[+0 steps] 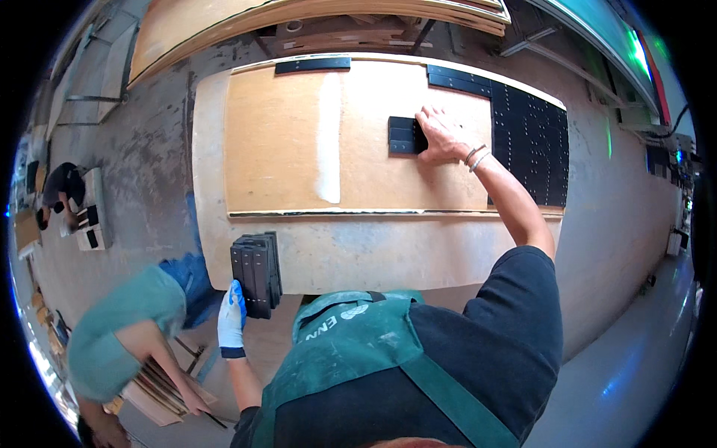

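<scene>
My left hand (232, 317), in a white and blue glove, grips a thick stack of black strips (254, 272) at the table's near left edge. Small pale dots show on the strips. My bare right hand (442, 138), with bands at the wrist, is closed over the right end of a short group of black strips (402, 136). These lie side by side on a light wooden board (280, 142), its frame rim running along the edges. Rows of dotted black strips (529, 142) cover the board's right end, and more strips (459, 81) line its far edge beside them.
One black strip block (312, 66) lies at the board's far left edge. A white band (328, 138) crosses the board. Stacked wooden panels (321, 16) stand beyond the table. A co-worker in a green shirt (123, 328) bends close at my left; another person (63, 187) works farther off.
</scene>
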Demonstrator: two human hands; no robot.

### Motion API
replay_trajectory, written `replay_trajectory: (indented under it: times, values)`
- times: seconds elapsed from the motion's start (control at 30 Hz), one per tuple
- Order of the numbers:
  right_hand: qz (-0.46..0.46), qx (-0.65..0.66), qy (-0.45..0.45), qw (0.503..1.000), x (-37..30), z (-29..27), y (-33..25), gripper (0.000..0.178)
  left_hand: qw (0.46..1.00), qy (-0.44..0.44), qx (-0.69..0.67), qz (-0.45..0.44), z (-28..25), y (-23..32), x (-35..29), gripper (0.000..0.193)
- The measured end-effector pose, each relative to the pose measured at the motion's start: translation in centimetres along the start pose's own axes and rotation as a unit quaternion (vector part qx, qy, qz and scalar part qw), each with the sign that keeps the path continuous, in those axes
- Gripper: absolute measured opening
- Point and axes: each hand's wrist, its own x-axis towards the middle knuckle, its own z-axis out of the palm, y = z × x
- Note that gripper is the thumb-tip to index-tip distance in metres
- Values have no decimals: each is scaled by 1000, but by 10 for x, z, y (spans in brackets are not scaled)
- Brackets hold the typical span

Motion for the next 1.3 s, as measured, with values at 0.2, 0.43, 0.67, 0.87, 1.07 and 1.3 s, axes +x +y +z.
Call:
replay_trajectory:
  times: [0.2,0.43,0.67,0.87,1.07,1.3]
  values:
    - [47,-15,-68,996,61,-38,-28,55,993,-1,-118,-25,4,14,-10,47]
    - [0,-63,315,947,250,18,-71,17,999,-7,46,9,-3,0,13,56]
    - [-65,-127,274,951,244,35,-93,18,994,3,105,18,3,15,-5,52]
    - [-40,-167,219,961,90,25,12,12,984,-7,178,18,0,13,-2,58]
    - [59,-232,155,958,4,19,108,8,997,-24,3,-74,4,35,-4,68]
    - [58,-255,154,953,13,4,118,9,996,-17,59,-64,3,41,-6,66]
